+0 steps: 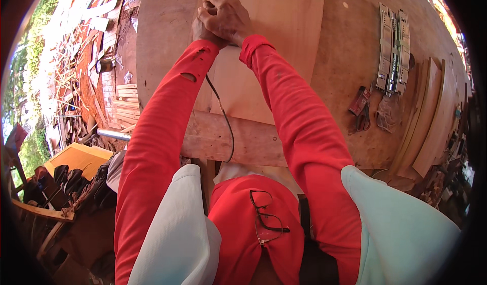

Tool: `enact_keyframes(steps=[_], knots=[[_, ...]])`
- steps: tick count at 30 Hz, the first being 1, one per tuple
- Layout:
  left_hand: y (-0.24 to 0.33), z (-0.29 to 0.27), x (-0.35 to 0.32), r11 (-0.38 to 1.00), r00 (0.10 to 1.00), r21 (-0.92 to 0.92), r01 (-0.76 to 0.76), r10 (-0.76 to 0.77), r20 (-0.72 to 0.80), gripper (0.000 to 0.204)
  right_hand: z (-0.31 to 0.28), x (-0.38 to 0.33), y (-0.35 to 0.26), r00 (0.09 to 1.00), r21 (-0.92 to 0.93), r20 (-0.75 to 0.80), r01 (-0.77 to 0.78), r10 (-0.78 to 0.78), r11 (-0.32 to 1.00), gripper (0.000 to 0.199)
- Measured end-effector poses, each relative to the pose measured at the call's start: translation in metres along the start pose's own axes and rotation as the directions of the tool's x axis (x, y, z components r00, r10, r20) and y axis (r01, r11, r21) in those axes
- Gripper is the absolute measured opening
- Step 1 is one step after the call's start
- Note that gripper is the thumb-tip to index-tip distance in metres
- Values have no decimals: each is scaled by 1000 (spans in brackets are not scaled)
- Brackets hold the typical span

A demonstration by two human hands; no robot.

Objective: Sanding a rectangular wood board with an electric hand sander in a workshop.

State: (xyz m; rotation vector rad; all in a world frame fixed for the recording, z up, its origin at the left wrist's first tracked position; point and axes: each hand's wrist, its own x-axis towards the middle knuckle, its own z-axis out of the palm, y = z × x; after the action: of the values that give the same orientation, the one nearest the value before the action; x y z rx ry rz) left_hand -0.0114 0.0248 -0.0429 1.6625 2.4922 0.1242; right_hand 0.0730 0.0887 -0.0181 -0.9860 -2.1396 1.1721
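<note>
Both my arms reach forward in red sleeves over a wooden panel (289, 46) on the workbench. My right hand (229, 18) lies over my left hand (203, 32), fingers bent and pressed together. Whatever the two hands grip is hidden beneath them; a sliver of something dark shows by the right wrist. From under the left wrist a black cord (221, 107) runs back across the panel and over the bench's near edge.
At the right of the bench (345, 56) lie metal drawer slides (393, 49), scissors (362, 120), a small red packet (359, 101) and a clear plastic bag (388, 113). Curved wooden strips (428, 117) stand farther right. Wood scraps (76, 77) litter the ground at left.
</note>
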Motion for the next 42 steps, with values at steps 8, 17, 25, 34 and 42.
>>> enact_keyframes(steps=[8,17,25,34,42], knots=[[5,0,-91,999,1000,-39,7,-7,-7,45,7,-84,-22,1000,16,-1,22,-22,1000,42],[-22,46,-178,995,990,-55,-88,81,-118,53,17,-160,-37,997,54,1,79,-79,995,39],[-62,75,-154,962,995,-260,-81,63,-75,52,25,-130,-39,992,87,4,126,-127,988,38],[38,-42,-35,969,978,-169,182,-197,-75,51,-51,43,101,948,-314,-38,289,-317,904,50],[17,-39,0,973,985,-166,161,-168,-29,51,-28,99,114,674,-593,726,714,-135,372,69]])
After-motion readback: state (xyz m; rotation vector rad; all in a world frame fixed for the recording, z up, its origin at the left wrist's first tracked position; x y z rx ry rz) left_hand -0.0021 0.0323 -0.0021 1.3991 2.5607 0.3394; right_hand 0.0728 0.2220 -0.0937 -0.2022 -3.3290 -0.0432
